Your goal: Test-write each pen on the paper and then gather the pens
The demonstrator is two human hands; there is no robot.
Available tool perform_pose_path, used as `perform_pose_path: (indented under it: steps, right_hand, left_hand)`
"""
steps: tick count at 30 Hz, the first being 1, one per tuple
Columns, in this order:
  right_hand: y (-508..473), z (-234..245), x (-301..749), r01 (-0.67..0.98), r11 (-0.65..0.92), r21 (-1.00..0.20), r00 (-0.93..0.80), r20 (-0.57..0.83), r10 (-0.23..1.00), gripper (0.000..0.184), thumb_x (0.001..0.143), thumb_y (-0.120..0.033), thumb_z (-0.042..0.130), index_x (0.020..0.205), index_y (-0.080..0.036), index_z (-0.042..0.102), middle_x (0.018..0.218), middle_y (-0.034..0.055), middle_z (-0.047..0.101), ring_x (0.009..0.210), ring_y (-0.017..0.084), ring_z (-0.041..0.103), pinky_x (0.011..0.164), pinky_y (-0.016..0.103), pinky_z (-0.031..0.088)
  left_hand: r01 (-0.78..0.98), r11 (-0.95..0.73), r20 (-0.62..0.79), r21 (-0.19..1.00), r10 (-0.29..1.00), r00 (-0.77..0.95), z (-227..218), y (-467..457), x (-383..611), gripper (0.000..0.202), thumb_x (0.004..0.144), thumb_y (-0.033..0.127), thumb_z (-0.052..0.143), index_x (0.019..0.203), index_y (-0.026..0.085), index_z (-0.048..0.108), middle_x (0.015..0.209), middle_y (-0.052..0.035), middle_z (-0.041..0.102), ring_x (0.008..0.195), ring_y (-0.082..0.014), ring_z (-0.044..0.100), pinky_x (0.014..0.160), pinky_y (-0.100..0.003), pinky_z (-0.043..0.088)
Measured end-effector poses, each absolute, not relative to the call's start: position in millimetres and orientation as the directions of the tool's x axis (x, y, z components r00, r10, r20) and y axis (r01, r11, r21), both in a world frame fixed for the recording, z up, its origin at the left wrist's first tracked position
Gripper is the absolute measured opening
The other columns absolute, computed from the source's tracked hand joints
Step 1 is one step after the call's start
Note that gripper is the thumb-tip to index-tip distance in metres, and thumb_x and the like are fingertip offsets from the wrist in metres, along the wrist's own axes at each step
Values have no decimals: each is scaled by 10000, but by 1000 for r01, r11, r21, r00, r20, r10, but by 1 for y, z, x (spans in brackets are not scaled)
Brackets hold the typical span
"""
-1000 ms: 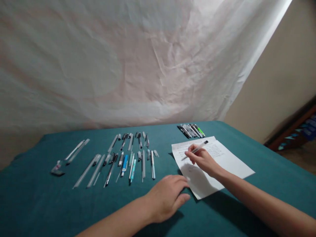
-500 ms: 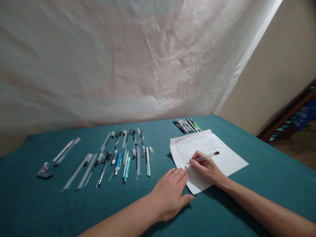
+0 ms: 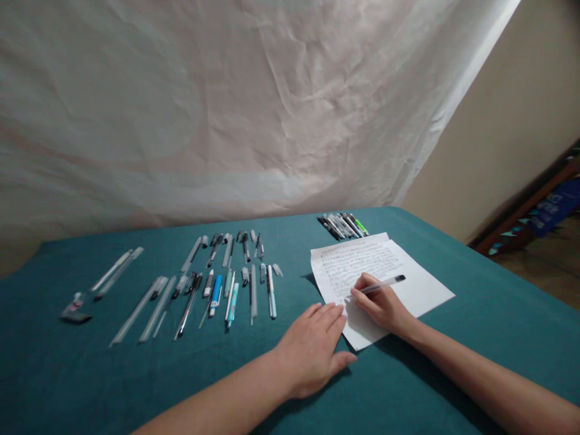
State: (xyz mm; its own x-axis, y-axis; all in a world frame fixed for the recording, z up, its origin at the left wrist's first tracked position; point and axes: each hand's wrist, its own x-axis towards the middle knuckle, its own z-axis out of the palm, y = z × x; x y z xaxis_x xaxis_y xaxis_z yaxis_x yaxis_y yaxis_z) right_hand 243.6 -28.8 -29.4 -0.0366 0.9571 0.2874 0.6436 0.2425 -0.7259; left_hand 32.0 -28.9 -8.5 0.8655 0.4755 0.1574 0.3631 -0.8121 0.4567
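My right hand (image 3: pixel 383 305) is closed round a clear pen with a dark end (image 3: pixel 385 283); its tip rests on a white sheet of paper (image 3: pixel 421 290) covered in handwritten lines near its top. My left hand (image 3: pixel 312 353) lies flat and open on the teal tablecloth, fingertips touching the sheet's near left edge. The paper lies slightly askew on the right half of the table.
Several pens, refills and caps (image 3: pixel 226 284) lie in rows on the teal table (image 3: pixel 90 374) to the left. A second small bunch of pens (image 3: pixel 343 225) lies behind the paper. A small dark item (image 3: pixel 72 311) sits far left. A wrinkled white sheet (image 3: pixel 226 109) hangs behind.
My right hand with the pen has moved from the upper part of the sheet down toward its near left area. My left hand has slid up to the paper's edge.
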Motion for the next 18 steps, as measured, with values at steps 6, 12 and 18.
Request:
perform_pose_path:
  steps: [6,12,18]
  right_hand:
    - [-29,-29,244,650,237,-722,-38,281,959,157,801,-274,459,665,-196,445,595,-16,459,552,132,444,529,263,356]
    - [-30,-30,245,635,241,-734,-43,278,960,175,816,-286,454,666,-195,445,599,-14,460,560,131,449,535,262,357]
    - [-30,-27,243,648,259,-716,-67,285,956,158,804,-244,458,657,-190,437,593,-20,443,556,123,434,535,254,351]
  left_hand:
    - [381,-811,132,443,479,868,-6,-29,32,530,830,446,376,1263,141,379,1347,-121,352,1247,-239,287,1027,-387,179]
    - [378,-819,141,433,475,869,-8,-30,32,534,828,453,373,1267,148,372,1349,-116,350,1246,-239,287,1028,-382,178]
    - [384,-824,137,417,475,869,-9,-30,32,538,833,461,356,1265,140,374,1346,-116,355,1243,-237,292,1029,-381,183]
